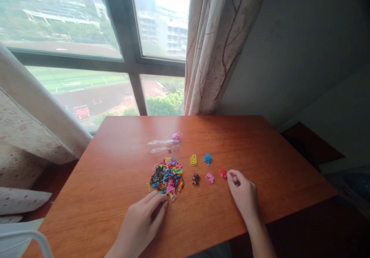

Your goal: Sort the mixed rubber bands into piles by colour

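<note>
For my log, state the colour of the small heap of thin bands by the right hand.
The small band heap is red, seen in head view.

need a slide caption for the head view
Left hand at a mixed pile of colourful bands, right hand by a small red cluster.

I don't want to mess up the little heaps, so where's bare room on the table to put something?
Bare table lies beyond the right hand, right of the blue heap. More lies left of the mixed pile and clear container. The middle is crowded: left hand at the pile, then yellow heap, black heap, pink heap, red heap.
</note>
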Tool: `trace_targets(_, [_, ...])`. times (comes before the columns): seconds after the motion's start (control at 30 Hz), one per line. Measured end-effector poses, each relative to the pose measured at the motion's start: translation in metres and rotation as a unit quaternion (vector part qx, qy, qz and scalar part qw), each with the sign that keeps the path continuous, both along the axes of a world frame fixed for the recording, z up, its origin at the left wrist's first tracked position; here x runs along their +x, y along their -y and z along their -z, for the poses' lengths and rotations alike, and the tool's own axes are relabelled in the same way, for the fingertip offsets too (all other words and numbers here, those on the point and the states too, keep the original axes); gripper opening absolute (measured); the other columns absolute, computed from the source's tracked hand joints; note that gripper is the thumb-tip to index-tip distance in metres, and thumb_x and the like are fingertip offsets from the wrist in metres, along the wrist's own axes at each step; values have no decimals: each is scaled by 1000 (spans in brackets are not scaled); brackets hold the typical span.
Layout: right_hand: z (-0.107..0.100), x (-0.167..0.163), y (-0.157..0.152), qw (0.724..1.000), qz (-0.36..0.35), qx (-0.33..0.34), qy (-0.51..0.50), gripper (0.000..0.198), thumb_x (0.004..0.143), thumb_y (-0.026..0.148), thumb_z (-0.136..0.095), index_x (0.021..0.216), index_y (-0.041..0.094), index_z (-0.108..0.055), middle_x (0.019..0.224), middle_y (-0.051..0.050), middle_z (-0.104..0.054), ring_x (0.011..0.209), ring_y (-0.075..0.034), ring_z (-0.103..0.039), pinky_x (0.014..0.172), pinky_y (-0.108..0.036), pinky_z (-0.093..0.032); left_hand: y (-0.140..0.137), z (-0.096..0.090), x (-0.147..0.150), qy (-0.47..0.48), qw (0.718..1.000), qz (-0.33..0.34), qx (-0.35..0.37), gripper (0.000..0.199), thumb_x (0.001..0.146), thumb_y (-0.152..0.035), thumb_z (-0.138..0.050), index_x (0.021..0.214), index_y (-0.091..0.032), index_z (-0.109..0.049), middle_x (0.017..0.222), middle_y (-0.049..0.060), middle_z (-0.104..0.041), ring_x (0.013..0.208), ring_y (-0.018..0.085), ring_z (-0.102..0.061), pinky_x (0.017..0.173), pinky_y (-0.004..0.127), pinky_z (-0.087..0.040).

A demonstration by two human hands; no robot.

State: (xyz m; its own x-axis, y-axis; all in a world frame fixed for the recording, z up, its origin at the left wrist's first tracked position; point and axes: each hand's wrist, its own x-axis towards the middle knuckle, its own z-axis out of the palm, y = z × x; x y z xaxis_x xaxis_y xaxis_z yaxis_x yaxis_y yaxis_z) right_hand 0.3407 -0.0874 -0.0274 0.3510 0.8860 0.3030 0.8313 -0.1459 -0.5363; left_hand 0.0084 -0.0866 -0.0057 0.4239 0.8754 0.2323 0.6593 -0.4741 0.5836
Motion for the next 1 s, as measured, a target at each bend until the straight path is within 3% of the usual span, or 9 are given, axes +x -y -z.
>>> trace_targets(0.37, [-9, -22, 4, 1000, -11, 30, -1, 37, 96, 47, -47, 86, 19, -70, 63, -3, -65, 54, -16, -61, 56, -24, -41, 1, 3, -2, -4, 1000, 2, -12, 16, 96, -24, -46, 95, -26, -62, 83, -1, -67, 71, 13, -67, 65, 20, -50])
trace_targets(0.77, [-12, -111, 18, 979, -197, -1, -54, 20, 95, 22, -47, 87, 22, -65, 67, 1, -64, 61, -14, -61, 60, -23, -37, -2, 7, -2, 42, 999, -26, 3, 14, 95, -24, -49, 98, -26, -63, 87, -1, -71, 71, 12, -67, 65, 18, -51])
trace_targets(1.0, [-12, -140, 22, 971, -232, -21, -50, 17, 90, 16, -49, 84, 24, -63, 70, 2, -66, 64, -14, -61, 61, -25, -30, -1, 6, -1, 2, 998, -61, 7, 14, 95, -30, -50, 95, -26, -63, 86, -3, -71, 65, 11, -66, 61, 19, -50])
